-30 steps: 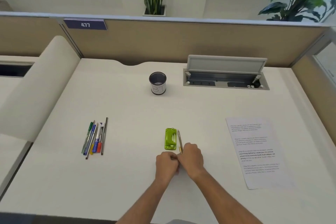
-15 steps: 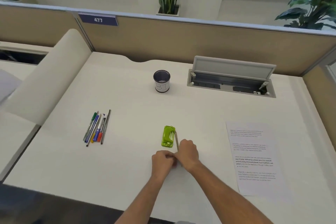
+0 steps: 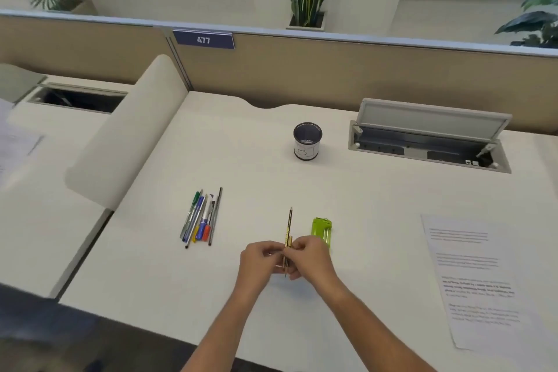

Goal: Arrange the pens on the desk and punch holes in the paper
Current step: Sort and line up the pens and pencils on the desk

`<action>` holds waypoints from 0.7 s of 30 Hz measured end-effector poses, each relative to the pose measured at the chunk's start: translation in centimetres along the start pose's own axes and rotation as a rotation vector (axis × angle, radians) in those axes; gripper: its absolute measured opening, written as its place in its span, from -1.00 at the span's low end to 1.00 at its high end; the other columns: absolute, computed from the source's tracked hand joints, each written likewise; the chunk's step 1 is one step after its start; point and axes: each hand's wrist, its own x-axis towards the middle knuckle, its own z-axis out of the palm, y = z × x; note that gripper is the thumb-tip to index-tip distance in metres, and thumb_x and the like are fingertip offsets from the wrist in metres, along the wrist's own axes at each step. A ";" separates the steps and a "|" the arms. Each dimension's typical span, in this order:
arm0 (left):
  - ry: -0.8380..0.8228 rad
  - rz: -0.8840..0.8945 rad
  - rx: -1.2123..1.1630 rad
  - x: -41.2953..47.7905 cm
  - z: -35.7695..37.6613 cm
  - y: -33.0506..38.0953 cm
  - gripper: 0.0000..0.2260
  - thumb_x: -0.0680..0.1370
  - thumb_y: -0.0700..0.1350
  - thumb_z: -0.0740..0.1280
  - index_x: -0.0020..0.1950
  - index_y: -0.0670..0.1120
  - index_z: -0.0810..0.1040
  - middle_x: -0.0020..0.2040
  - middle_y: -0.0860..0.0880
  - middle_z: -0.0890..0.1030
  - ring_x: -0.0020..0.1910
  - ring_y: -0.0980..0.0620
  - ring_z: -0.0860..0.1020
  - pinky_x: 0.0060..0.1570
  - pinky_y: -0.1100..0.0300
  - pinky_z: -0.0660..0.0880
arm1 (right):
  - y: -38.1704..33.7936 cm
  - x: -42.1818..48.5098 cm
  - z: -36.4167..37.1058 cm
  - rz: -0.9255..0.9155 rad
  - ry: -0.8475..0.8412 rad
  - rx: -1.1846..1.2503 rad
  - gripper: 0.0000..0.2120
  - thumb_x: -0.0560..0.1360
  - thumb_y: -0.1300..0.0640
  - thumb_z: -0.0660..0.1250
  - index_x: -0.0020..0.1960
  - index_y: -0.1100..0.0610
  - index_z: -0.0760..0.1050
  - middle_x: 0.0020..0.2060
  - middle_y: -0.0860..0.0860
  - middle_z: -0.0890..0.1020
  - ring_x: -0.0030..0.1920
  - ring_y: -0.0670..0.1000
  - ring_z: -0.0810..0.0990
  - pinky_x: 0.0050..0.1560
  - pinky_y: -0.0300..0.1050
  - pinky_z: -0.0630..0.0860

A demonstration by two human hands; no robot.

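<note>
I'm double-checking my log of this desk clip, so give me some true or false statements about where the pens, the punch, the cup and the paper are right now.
1. Both the left hand and the right hand hold the slim yellow pen. True.
2. The green hole punch lies left of that pen. False: it lies right of it, beside the right hand.
3. The cup is full of pens. False: none stick out; the loose pens lie bundled on the desk.
4. The printed sheet lies flat, right of both hands. True.
5. The sheet sits inside the punch. False: they lie apart.
</note>
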 end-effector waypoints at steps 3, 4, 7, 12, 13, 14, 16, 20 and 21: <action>-0.004 -0.004 0.028 1.9 -5.3 0.0 -0.68 0.54 -0.39 0.31 -0.02 -0.12 0.83 -0.17 -0.15 0.81 -0.15 -0.12 0.82 -0.10 0.01 0.78 | -2.9 1.3 4.9 -0.012 -0.048 0.022 -0.76 0.49 0.24 0.48 -0.31 0.21 0.50 -0.41 0.27 0.67 -0.45 0.10 0.73 -0.25 0.20 0.77; -0.006 -0.010 0.025 2.6 -7.2 -0.1 -0.69 0.55 -0.39 0.31 -0.01 -0.11 0.82 -0.16 -0.16 0.82 -0.15 -0.12 0.82 -0.10 0.01 0.78 | -3.8 1.7 6.5 -0.011 -0.063 0.030 -0.78 0.49 0.23 0.48 -0.28 0.23 0.53 -0.35 0.33 0.70 -0.45 0.10 0.73 -0.25 0.17 0.78; -0.024 -0.028 0.006 4.9 -12.5 -0.7 -0.71 0.55 -0.36 0.33 0.01 -0.10 0.83 -0.15 -0.14 0.82 -0.13 -0.11 0.81 -0.09 0.01 0.78 | -5.9 3.3 11.1 0.004 -0.106 0.032 -0.81 0.52 0.25 0.47 -0.22 0.30 0.56 -0.25 0.35 0.74 -0.43 0.05 0.73 -0.26 0.09 0.78; -0.033 -0.060 0.014 8.0 -18.8 -1.6 -0.77 0.50 -0.31 0.46 0.03 -0.08 0.84 -0.13 -0.09 0.83 -0.13 -0.09 0.82 -0.05 0.06 0.77 | -8.5 5.8 16.5 0.043 -0.153 0.029 -0.74 0.56 0.27 0.47 -0.03 0.51 0.60 -0.15 0.38 0.75 -0.36 0.09 0.73 -0.27 0.02 0.76; -0.035 -0.065 0.034 8.6 -19.7 -1.8 -0.79 0.51 -0.31 0.48 0.02 -0.06 0.83 -0.13 -0.08 0.84 -0.14 -0.09 0.83 -0.04 0.06 0.77 | -8.7 6.2 17.2 0.047 -0.152 0.031 -0.73 0.57 0.26 0.48 -0.03 0.52 0.60 -0.13 0.40 0.74 -0.34 0.11 0.72 -0.28 0.01 0.75; -0.032 -0.067 0.060 9.2 -20.5 -1.9 -0.82 0.51 -0.29 0.50 0.00 -0.05 0.83 -0.14 -0.07 0.84 -0.15 -0.09 0.83 -0.04 0.07 0.76 | -8.9 6.6 17.7 0.050 -0.142 0.033 -0.71 0.58 0.25 0.50 -0.02 0.53 0.59 -0.12 0.42 0.74 -0.33 0.12 0.72 -0.29 0.00 0.74; 0.000 -0.068 0.110 10.2 -21.9 -2.1 -0.87 0.49 -0.25 0.57 -0.03 -0.04 0.82 -0.17 -0.06 0.83 -0.18 -0.05 0.83 -0.08 0.08 0.75 | -8.9 7.3 18.5 0.065 -0.096 0.025 -0.68 0.57 0.24 0.53 -0.02 0.54 0.58 -0.17 0.41 0.73 -0.35 0.13 0.71 -0.32 0.01 0.74; 0.150 -0.061 0.219 12.0 -24.0 -2.5 -0.85 0.50 -0.33 0.54 0.02 -0.17 0.81 -0.18 -0.10 0.80 -0.25 -0.06 0.81 -0.14 0.08 0.77 | -8.8 8.5 19.3 0.090 0.049 -0.076 -0.85 0.54 0.29 0.53 -0.06 0.40 0.66 -0.41 0.18 0.69 -0.49 0.06 0.67 -0.33 0.10 0.76; 0.192 -0.048 0.283 12.3 -24.5 -2.6 -0.84 0.51 -0.33 0.52 0.05 -0.19 0.81 -0.15 -0.11 0.80 -0.20 -0.10 0.80 -0.07 0.02 0.78 | -8.7 8.8 19.4 0.084 0.086 -0.106 -0.89 0.53 0.28 0.54 -0.07 0.34 0.67 -0.42 0.15 0.70 -0.51 0.07 0.68 -0.33 0.11 0.76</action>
